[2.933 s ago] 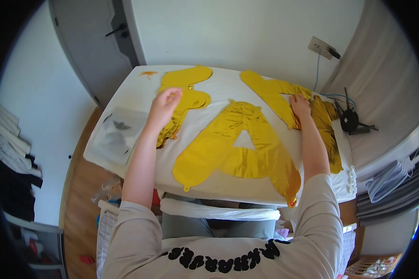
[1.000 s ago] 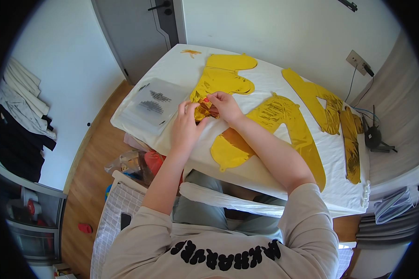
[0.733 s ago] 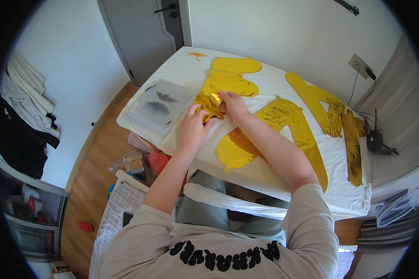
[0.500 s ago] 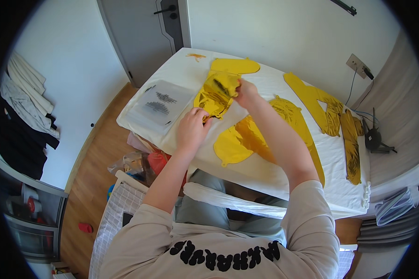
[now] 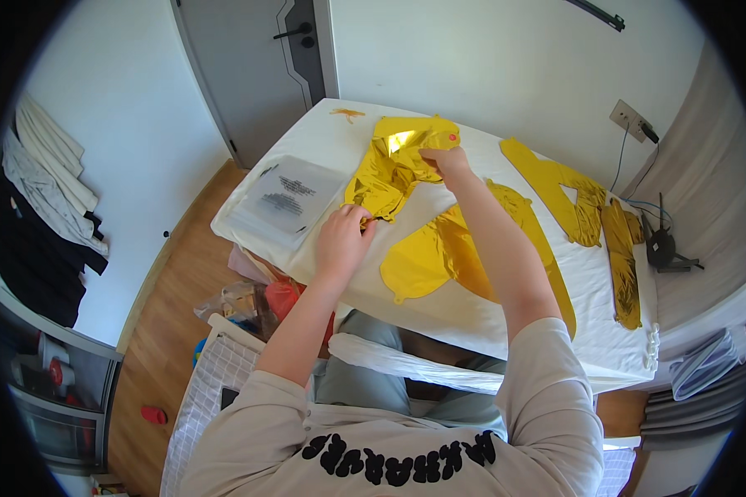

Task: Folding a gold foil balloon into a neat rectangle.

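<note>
A shiny gold foil balloon (image 5: pixel 381 178), flat and creased, lies on the white-covered table (image 5: pixel 365 286) in front of me. My left hand (image 5: pixel 344 240) is closed on its near end. My right hand (image 5: pixel 449 163) pinches its far right part, where a small red spot shows. Just right of it, partly behind my right forearm, lies another flat gold foil balloon (image 5: pixel 423 258) with a rounded end. Farther right are a gold foil balloon with a triangular opening (image 5: pixel 547 178) and a narrow, crumpled gold foil balloon (image 5: pixel 622 265).
A clear plastic bag with dark print (image 5: pixel 286 199) lies at the table's left. An orange scrap (image 5: pixel 347 113) is near the far corner. A black device with cables (image 5: pixel 661 248) stands at the right edge. Bags (image 5: pixel 257 302) sit below the left edge.
My right hand has moved slightly right, and the far part of the foil balloon, lifted and folded over before, now lies spread out more. My left hand stays at the near end.
</note>
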The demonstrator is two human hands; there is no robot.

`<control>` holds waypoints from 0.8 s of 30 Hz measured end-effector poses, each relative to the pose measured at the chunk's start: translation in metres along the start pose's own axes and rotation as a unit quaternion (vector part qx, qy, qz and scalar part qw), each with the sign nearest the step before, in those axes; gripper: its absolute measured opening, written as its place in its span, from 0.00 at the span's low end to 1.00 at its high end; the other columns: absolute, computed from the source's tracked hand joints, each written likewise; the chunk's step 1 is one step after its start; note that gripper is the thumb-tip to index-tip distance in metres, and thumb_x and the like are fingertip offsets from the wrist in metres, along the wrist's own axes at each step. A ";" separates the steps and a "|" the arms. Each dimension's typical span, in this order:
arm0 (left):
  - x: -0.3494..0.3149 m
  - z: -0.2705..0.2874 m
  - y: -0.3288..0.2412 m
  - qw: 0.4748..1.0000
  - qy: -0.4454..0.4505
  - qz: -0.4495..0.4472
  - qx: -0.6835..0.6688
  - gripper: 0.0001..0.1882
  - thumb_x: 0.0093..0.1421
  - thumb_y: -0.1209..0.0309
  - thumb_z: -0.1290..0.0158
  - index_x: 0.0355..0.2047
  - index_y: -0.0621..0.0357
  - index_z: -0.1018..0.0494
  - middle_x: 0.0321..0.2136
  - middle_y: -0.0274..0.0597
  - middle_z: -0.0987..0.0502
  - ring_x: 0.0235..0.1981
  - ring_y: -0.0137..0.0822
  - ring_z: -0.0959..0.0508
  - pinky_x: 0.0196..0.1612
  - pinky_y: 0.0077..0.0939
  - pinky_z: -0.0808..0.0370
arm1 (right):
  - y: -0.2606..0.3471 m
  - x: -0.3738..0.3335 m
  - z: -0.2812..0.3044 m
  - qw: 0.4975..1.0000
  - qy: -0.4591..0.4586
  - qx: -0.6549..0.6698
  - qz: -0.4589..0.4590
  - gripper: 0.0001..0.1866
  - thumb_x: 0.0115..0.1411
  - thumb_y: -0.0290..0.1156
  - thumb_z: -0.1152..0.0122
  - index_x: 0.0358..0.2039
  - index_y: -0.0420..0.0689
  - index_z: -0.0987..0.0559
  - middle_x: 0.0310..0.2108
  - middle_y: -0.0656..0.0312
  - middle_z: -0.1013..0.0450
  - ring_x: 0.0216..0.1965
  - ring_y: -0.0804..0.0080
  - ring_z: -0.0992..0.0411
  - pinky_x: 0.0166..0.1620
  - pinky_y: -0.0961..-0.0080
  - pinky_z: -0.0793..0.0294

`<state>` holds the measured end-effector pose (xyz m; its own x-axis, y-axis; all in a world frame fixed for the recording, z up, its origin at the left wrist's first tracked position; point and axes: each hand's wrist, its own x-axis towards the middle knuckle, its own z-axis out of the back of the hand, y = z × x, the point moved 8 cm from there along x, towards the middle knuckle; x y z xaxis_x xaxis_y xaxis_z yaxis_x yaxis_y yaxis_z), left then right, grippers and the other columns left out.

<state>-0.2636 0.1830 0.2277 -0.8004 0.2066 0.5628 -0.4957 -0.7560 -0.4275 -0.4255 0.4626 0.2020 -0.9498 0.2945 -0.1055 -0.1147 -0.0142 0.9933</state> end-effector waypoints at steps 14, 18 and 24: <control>0.004 -0.001 -0.006 0.995 0.030 0.002 -0.092 0.15 0.55 0.65 0.31 0.38 0.58 0.22 0.37 0.45 0.19 0.40 0.50 0.19 0.43 0.40 0.22 | 0.210 -0.056 0.172 0.860 -0.354 -0.029 0.368 0.17 0.57 0.33 0.24 0.42 0.37 0.17 0.38 0.61 0.17 0.38 0.74 0.23 0.45 0.71 0.24; 0.004 -0.003 -0.001 0.996 0.031 -0.012 -0.083 0.16 0.55 0.66 0.31 0.40 0.59 0.22 0.39 0.46 0.20 0.41 0.51 0.19 0.45 0.39 0.22 | 0.277 -0.110 0.206 0.761 -0.402 -0.081 0.503 0.19 0.59 0.36 0.24 0.46 0.38 0.17 0.40 0.62 0.18 0.41 0.74 0.23 0.49 0.72 0.25; 0.005 -0.006 -0.005 0.996 0.032 -0.031 -0.080 0.17 0.57 0.67 0.32 0.43 0.60 0.22 0.44 0.47 0.20 0.47 0.52 0.21 0.51 0.40 0.24 | 0.338 -0.179 0.251 0.757 -0.304 -0.004 0.578 0.19 0.61 0.37 0.24 0.46 0.38 0.17 0.42 0.61 0.18 0.42 0.73 0.23 0.50 0.74 0.26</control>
<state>-0.2670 0.1913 0.2287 -0.7844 0.2926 0.5469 -0.5875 -0.6332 -0.5039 -0.2207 0.6450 0.5684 -0.1083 0.4665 0.8779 0.6865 -0.6036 0.4054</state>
